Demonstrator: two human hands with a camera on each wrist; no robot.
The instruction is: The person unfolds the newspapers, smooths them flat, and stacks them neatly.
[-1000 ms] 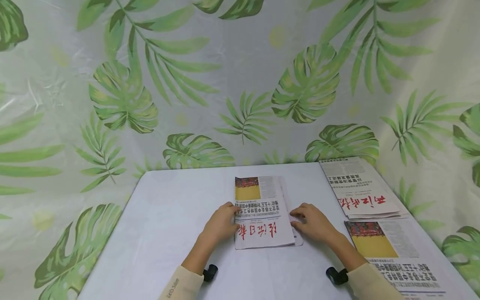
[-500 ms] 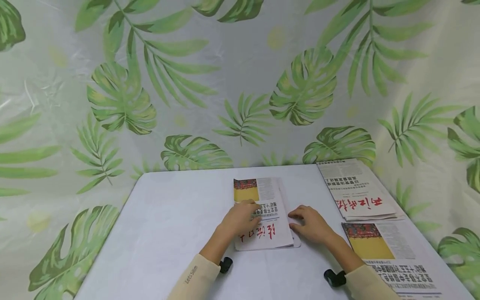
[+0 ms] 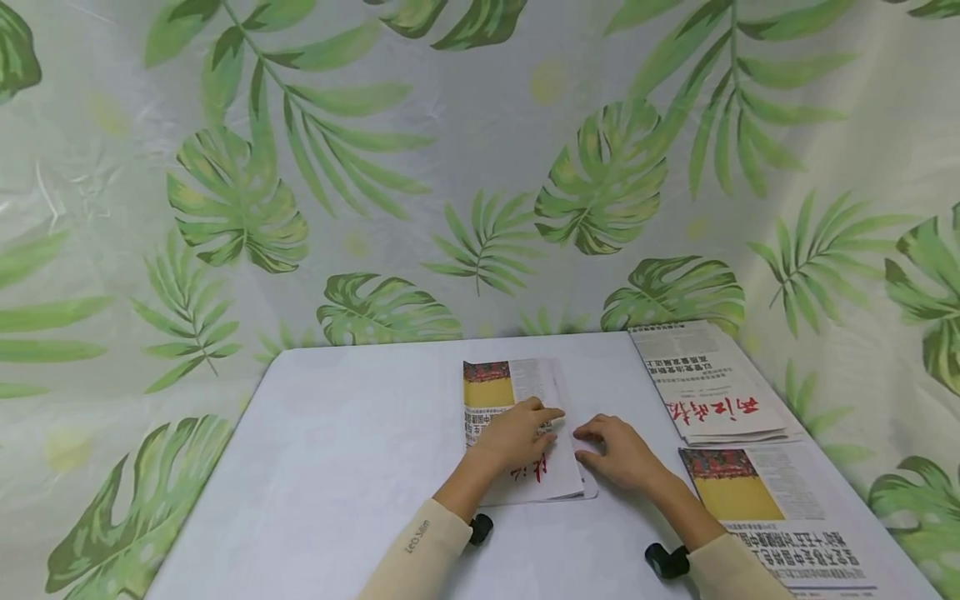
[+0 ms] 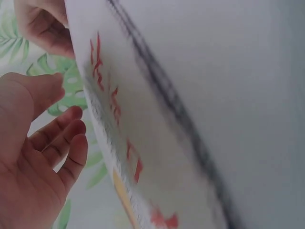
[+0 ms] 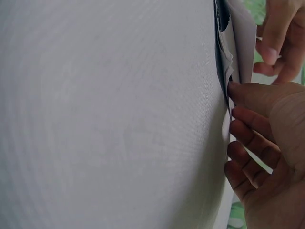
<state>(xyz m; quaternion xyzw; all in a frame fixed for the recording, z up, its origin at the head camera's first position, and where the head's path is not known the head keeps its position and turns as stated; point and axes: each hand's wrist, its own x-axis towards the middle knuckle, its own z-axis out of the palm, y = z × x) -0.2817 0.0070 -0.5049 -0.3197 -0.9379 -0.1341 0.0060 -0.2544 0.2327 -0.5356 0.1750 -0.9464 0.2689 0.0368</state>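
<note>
A folded newspaper (image 3: pixel 531 381) with red headline characters and a yellow-and-red picture lies on the white table. Over its middle reaches my left hand (image 3: pixel 517 435), covering part of the print; its fingers point to the right edge. In the left wrist view the left hand (image 4: pixel 38 148) shows loosely bent fingers with nothing between them. My right hand (image 3: pixel 618 450) rests beside the newspaper's right edge, thumb and fingers apart. The right wrist view has the fingertips of the right hand (image 5: pixel 267 143) right at the edge of the layered sheets, low on the tabletop.
To the right lie two more newspapers: a folded stack (image 3: pixel 712 387) with a red title at the back, and a newspaper (image 3: pixel 780 500) with a yellow picture nearer me. The white table (image 3: pixel 352 450) ends at a leaf-patterned curtain (image 3: pixel 480 167) behind.
My left hand has moved from the newspaper's left edge rightward across its front, now near the right edge. The right hand stays by the right edge. The view has shifted slightly.
</note>
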